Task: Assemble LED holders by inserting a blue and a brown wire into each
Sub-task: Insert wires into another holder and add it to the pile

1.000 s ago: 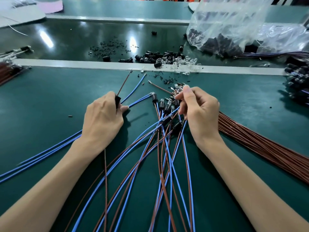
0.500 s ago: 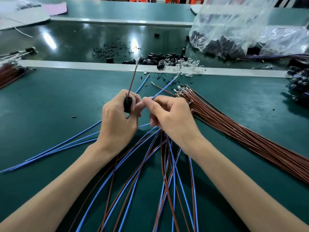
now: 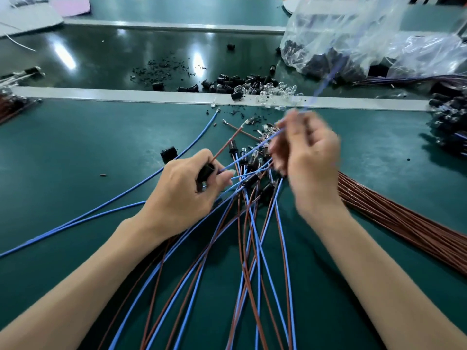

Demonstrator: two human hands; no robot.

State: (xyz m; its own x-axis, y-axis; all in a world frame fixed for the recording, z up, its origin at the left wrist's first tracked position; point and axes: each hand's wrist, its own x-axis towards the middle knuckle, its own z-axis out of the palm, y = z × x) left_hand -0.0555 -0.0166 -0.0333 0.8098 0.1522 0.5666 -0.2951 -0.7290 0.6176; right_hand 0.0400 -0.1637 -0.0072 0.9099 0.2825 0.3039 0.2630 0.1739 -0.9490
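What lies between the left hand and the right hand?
In the head view: finished holders with clear LEDs, on crossing blue and brown wires. One blue wire runs from the left hand to the right hand.

Right hand (image 3: 308,157), half a second earlier touching the left hand (image 3: 177,195) at the holder (image 3: 206,171), has drawn away to the holder's right, motion-blurred. A blue wire (image 3: 252,149) now spans from the holder to that hand, apparently pinched there. The brown wire (image 3: 225,147) above the holder, formerly near upright, leans rightward.
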